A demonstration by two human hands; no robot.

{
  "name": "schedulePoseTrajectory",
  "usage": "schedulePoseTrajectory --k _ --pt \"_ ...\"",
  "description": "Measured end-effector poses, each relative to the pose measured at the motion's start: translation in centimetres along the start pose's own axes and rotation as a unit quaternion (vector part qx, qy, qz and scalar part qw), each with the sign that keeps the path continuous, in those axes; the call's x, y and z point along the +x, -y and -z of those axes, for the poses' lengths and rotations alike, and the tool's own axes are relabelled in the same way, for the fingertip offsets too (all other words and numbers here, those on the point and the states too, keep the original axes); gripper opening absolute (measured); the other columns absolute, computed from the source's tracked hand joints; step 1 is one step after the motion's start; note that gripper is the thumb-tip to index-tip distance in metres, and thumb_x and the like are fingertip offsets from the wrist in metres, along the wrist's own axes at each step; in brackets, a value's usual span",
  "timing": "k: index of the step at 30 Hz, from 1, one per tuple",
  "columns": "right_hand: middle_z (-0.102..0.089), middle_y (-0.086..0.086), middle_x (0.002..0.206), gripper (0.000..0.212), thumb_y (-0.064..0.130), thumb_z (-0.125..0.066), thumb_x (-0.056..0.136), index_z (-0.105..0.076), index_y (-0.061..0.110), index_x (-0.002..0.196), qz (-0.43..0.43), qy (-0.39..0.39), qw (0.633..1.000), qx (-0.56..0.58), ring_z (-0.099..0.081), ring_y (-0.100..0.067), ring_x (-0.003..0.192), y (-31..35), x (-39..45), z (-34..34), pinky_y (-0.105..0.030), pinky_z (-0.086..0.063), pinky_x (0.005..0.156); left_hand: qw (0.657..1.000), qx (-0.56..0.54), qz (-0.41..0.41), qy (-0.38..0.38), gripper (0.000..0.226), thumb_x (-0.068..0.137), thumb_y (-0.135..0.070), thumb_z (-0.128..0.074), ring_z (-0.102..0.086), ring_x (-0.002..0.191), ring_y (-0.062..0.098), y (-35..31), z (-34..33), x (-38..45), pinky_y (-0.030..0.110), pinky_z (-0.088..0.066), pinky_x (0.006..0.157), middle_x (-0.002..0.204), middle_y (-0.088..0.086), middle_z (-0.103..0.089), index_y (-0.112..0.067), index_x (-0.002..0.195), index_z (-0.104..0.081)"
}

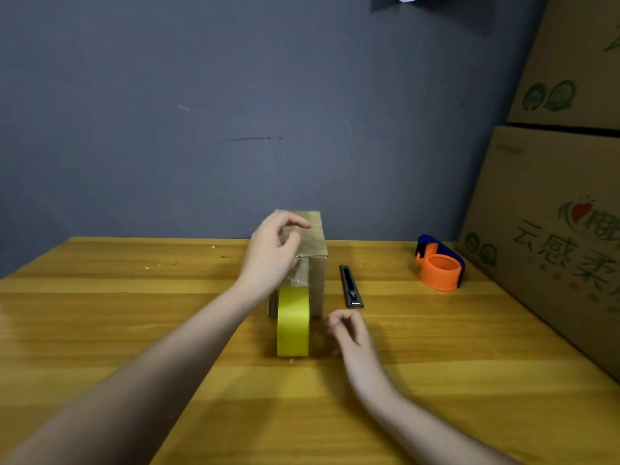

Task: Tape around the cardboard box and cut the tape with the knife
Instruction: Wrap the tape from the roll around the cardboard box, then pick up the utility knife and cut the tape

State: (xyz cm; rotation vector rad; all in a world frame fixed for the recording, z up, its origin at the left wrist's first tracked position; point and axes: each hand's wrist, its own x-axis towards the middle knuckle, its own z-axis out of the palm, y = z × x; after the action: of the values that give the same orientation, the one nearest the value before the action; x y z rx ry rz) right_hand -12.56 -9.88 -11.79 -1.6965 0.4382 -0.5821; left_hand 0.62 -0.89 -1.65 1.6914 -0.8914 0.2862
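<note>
A small cardboard box (315, 243) stands on the wooden table (134, 313), with clear tape running over its top and down its near face. A yellow roll of tape (293, 321) stands on edge in front of the box, its strip still joined to the box. My left hand (271, 253) hovers at the box's left top edge, fingers apart and holding nothing. My right hand (349, 330) is just right of the roll, fingers loosely curled and empty. A black utility knife (351, 286) lies on the table right of the box.
An orange and blue tape dispenser (439, 263) sits at the back right of the table. Large printed cardboard cartons (553, 203) are stacked along the right edge. A grey wall (235, 112) stands behind the table.
</note>
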Motion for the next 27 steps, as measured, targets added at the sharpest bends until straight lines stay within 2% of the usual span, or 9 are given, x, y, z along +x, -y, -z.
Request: schedulePoseTrajectory --k 3,6,8,10,13,15,19,23,27 --pt "-0.061 0.000 0.089 0.028 0.002 -0.049 0.090 -0.055 0.026 0.079 -0.019 -0.047 0.998 -0.037 -0.056 -0.021 0.092 -0.6 3.4 2.1 -0.033 -0.041 0.082 0.995 0.007 -0.053 0.079 0.023 0.090 -0.010 -0.045 -0.066 0.082 0.014 -3.2 -1.7 -1.7 0.033 -0.052 0.076 0.094 -0.004 -0.066 -0.026 0.087 -0.062" --pt "-0.063 -0.003 0.082 0.019 0.004 -0.051 0.089 -0.056 0.019 0.078 -0.021 -0.074 0.992 -0.096 -0.057 -0.027 0.087 -0.7 6.4 4.1 -0.035 -0.041 0.078 0.984 0.036 -0.052 0.166 0.021 0.089 -0.015 -0.043 -0.067 0.087 0.015 -3.3 -5.1 -3.1 0.034 -0.053 0.082 0.099 -0.003 -0.067 -0.025 0.096 -0.060" --pt "-0.068 -0.008 0.090 0.008 0.012 -0.052 0.089 -0.060 0.014 0.088 -0.042 -0.069 0.979 -0.189 -0.060 -0.030 0.089 -0.9 7.7 5.4 -0.037 -0.043 0.076 0.980 0.022 0.022 0.197 0.026 0.089 -0.011 -0.044 -0.063 0.101 0.020 -2.1 -8.0 -3.9 0.037 -0.050 0.092 0.113 0.003 -0.064 -0.021 0.110 -0.056" --pt "-0.069 -0.014 0.106 0.019 0.011 -0.049 0.089 -0.066 0.010 0.099 -0.074 -0.068 0.966 -0.237 -0.062 -0.032 0.101 -1.3 8.7 6.1 -0.038 -0.045 0.084 0.969 0.017 0.128 0.210 0.034 0.091 -0.008 -0.043 -0.056 0.115 0.024 -0.6 -10.6 -4.7 0.036 -0.042 0.104 0.130 0.010 -0.051 -0.015 0.123 -0.050" --pt "-0.062 -0.022 0.122 0.031 0.000 -0.040 0.091 -0.061 0.000 0.113 -0.125 -0.057 0.983 -0.126 -0.058 -0.035 0.113 -0.5 9.6 5.9 -0.043 -0.043 0.101 0.942 -0.025 0.303 0.144 0.037 0.093 -0.010 -0.043 -0.050 0.120 0.028 0.9 -13.1 -4.6 0.031 -0.038 0.101 0.138 0.013 -0.040 -0.014 0.129 -0.046" --pt "-0.057 -0.025 0.126 0.035 -0.001 -0.036 0.092 -0.053 -0.004 0.123 -0.155 -0.042 0.985 -0.055 -0.055 -0.037 0.117 0.5 9.7 5.8 -0.043 -0.042 0.103 0.915 -0.080 0.381 0.102 0.038 0.093 -0.012 -0.043 -0.050 0.119 0.029 1.6 -13.9 -4.0 0.030 -0.040 0.096 0.138 0.014 -0.044 -0.014 0.131 -0.044" --pt "-0.060 -0.023 0.120 0.033 0.005 -0.039 0.094 -0.054 0.000 0.123 -0.185 -0.009 0.983 0.001 -0.058 -0.036 0.113 0.8 9.7 5.9 -0.039 -0.047 0.090 0.863 -0.221 0.445 0.089 0.041 0.094 -0.012 -0.040 -0.053 0.117 0.028 0.9 -14.4 -3.4 0.038 -0.041 0.101 0.128 0.014 -0.053 -0.013 0.135 -0.038" --pt "-0.062 -0.016 0.092 0.014 0.013 -0.052 0.090 -0.055 0.013 0.103 -0.171 0.003 0.983 -0.061 -0.059 -0.026 0.079 0.5 9.6 6.1 -0.027 -0.042 0.058 0.820 -0.285 0.494 0.053 0.019 0.092 -0.014 -0.042 -0.056 0.090 0.020 0.6 -13.8 -3.3 0.031 -0.046 0.075 0.100 0.010 -0.059 -0.011 0.109 -0.048" --pt "-0.055 -0.005 0.070 0.020 0.016 -0.059 0.088 -0.057 0.012 0.108 -0.163 0.047 0.977 -0.128 -0.044 -0.014 0.051 0.4 9.0 7.3 -0.016 -0.030 0.033 0.797 -0.344 0.492 0.073 0.027 0.092 -0.018 -0.043 -0.062 0.084 0.013 0.6 -13.5 -4.7 0.023 -0.047 0.062 0.096 0.004 -0.064 -0.013 0.116 -0.051"
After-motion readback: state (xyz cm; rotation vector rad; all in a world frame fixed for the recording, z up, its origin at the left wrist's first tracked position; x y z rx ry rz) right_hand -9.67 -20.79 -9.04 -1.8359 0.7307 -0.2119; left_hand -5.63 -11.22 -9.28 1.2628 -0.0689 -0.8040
